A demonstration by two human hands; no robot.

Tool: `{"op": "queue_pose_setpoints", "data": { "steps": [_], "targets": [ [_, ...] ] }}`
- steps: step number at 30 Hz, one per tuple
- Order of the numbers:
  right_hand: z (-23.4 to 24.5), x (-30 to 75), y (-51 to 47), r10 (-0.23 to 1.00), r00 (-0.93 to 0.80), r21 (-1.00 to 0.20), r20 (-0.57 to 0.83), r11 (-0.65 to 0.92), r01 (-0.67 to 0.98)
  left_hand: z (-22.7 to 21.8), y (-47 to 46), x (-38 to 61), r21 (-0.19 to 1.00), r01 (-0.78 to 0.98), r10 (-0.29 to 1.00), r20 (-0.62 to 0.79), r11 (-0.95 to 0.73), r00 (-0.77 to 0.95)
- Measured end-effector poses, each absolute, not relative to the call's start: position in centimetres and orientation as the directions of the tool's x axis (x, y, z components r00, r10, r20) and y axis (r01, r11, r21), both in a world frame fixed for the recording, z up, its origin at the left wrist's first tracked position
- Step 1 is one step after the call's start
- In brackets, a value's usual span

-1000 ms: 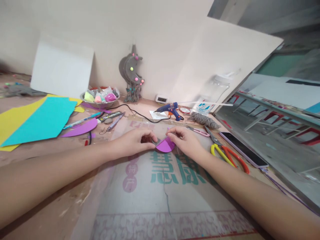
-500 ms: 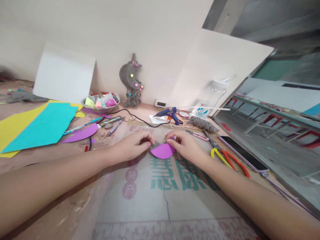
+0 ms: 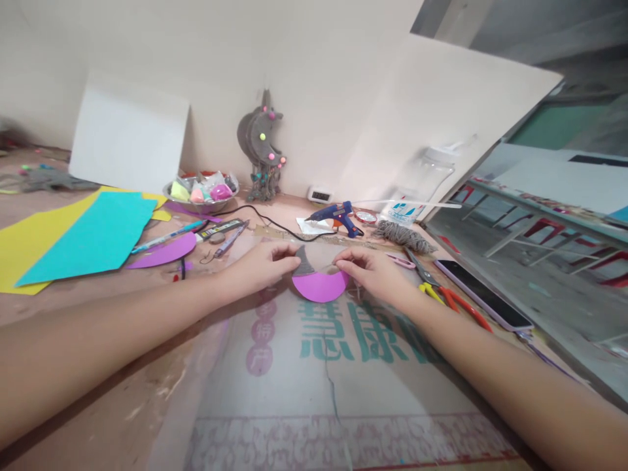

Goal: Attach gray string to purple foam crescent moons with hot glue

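Observation:
A purple half-round paper piece [image 3: 320,287] is held up just above the printed sack [image 3: 324,366] that covers the table. A grey pointed piece [image 3: 303,262] sticks up behind its left end. My left hand [image 3: 262,267] pinches the left corner, where the grey piece is. My right hand [image 3: 373,275] pinches the right corner, fingers closed.
Yellow and orange scissors [image 3: 444,294] and a phone [image 3: 483,293] lie right of my right hand. A blue glue gun [image 3: 337,216], grey yarn [image 3: 405,237] and a plastic jar [image 3: 424,183] stand behind. Left are teal paper [image 3: 93,237], yellow paper [image 3: 19,252], pens and a bowl [image 3: 201,193].
Both hands have tilted the purple piece up, so its flat face now shows and the grey piece points upward. The hands have moved slightly apart and away from me.

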State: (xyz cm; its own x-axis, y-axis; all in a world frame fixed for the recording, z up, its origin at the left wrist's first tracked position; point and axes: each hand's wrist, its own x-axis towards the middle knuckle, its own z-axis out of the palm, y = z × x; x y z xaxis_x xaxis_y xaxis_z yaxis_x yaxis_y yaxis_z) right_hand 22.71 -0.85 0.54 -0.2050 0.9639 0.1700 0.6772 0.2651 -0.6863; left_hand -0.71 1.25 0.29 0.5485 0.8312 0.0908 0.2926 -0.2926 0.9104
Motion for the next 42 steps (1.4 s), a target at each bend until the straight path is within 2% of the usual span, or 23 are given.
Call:
{"op": "queue_pose_setpoints", "data": {
  "steps": [4,9,11,13,15,17,19,25,27,30,32,35,42],
  "targets": [
    [0.7,22.9,-0.7,0.966,-0.189,-0.664,0.173,0.257,0.703,-0.1,1.6,-0.9,0.886,0.265,0.783,0.158,-0.382,0.602],
    [1.1,24.1,0.3,0.926,-0.234,-0.536,0.295,0.363,0.762,-0.1,1.9,-1.0,0.906,0.242,0.777,0.134,-0.347,0.615],
    [1.3,24.6,0.6,0.925,-0.211,-0.527,0.317,0.356,0.772,-0.1,1.9,-1.0,0.926,0.223,0.777,0.108,-0.306,0.62],
    [1.5,25.0,0.7,0.947,-0.134,-0.578,0.291,0.286,0.765,-0.1,1.9,-1.1,0.946,0.203,0.77,0.069,-0.252,0.634],
    [1.6,25.2,0.8,0.978,-0.056,-0.665,0.201,0.178,0.725,-0.3,1.8,-1.1,0.961,0.189,0.761,0.033,-0.202,0.648],
    [1.6,25.3,0.8,0.992,-0.038,-0.743,0.118,0.114,0.66,-0.4,1.8,-1.1,0.968,0.18,0.754,0.015,-0.177,0.657],
    [1.4,25.2,0.8,0.993,-0.059,-0.781,0.098,0.114,0.615,-0.4,1.8,-1.0,0.968,0.177,0.752,0.017,-0.176,0.659],
    [1.1,24.0,-0.5,0.95,-0.132,-0.605,0.282,0.283,0.744,-0.3,1.8,-1.0,0.95,0.198,0.758,0.057,-0.242,0.65],
    [1.2,23.0,-1.3,0.955,-0.192,-0.716,0.227,0.297,0.631,-0.3,1.8,-1.0,0.944,0.207,0.761,0.064,-0.255,0.646],
    [1.0,21.4,-2.4,0.956,-0.279,-0.937,0.086,0.172,0.303,-0.3,1.8,-0.9,0.912,0.246,0.761,0.101,-0.328,0.641],
    [0.5,20.7,-2.9,0.946,-0.321,-0.983,0.035,0.091,0.162,-0.2,1.8,-0.9,0.884,0.266,0.755,0.136,-0.385,0.641],
    [-0.3,20.2,-3.0,0.945,-0.326,-0.988,0.025,0.074,0.138,-0.2,1.8,-0.9,0.871,0.271,0.752,0.154,-0.409,0.64],
    [-1.1,20.6,-2.2,0.963,-0.268,-0.958,-0.011,0.067,0.278,-0.4,1.9,-0.8,0.872,0.25,0.74,0.17,-0.421,0.651]
  ]
}}
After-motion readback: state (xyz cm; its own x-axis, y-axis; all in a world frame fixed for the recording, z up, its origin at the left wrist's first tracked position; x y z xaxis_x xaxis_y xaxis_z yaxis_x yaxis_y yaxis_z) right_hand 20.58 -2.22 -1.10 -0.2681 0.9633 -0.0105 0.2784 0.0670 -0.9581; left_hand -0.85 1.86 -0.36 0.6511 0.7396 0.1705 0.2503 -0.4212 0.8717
